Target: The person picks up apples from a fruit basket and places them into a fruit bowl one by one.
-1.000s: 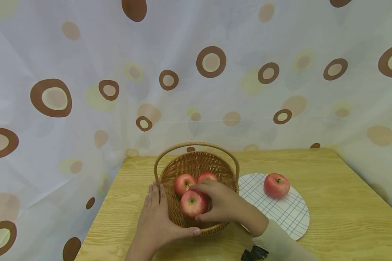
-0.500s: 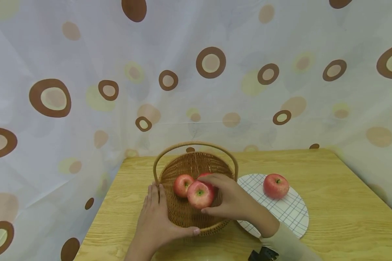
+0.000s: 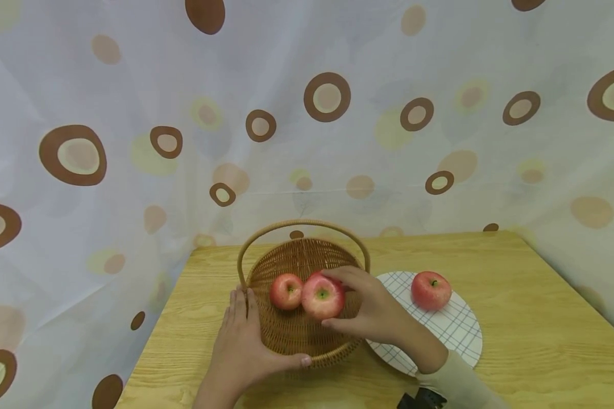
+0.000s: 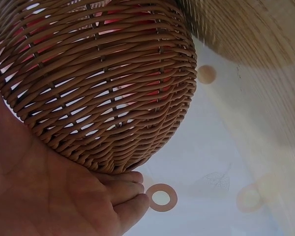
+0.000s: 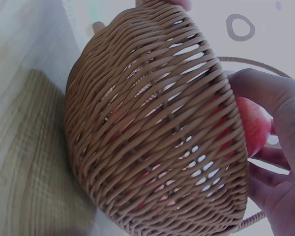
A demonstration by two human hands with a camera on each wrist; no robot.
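Note:
A round wicker basket (image 3: 307, 250) with an arched handle stands on the table. My right hand (image 3: 378, 312) reaches over its right side and holds a red apple (image 3: 323, 296), fingers at the top and thumb lower down. In the right wrist view this apple (image 5: 254, 125) shows above the basket rim. Left of it in the basket sits another apple (image 3: 286, 291); a bit of red behind the held one is mostly hidden. My left hand (image 3: 245, 346) rests against the basket's left and front side, fingers extended and thumb along the front rim.
Right of the basket lies a round white mat with a blue grid (image 3: 460, 335), partly under the right forearm. One apple (image 3: 431, 291) sits on it. A patterned curtain (image 3: 307, 153) hangs around the wooden table (image 3: 532, 318).
My right hand has moved the held apple right and back within the basket, now covering most of the rear apple. My left hand keeps its place on the basket.

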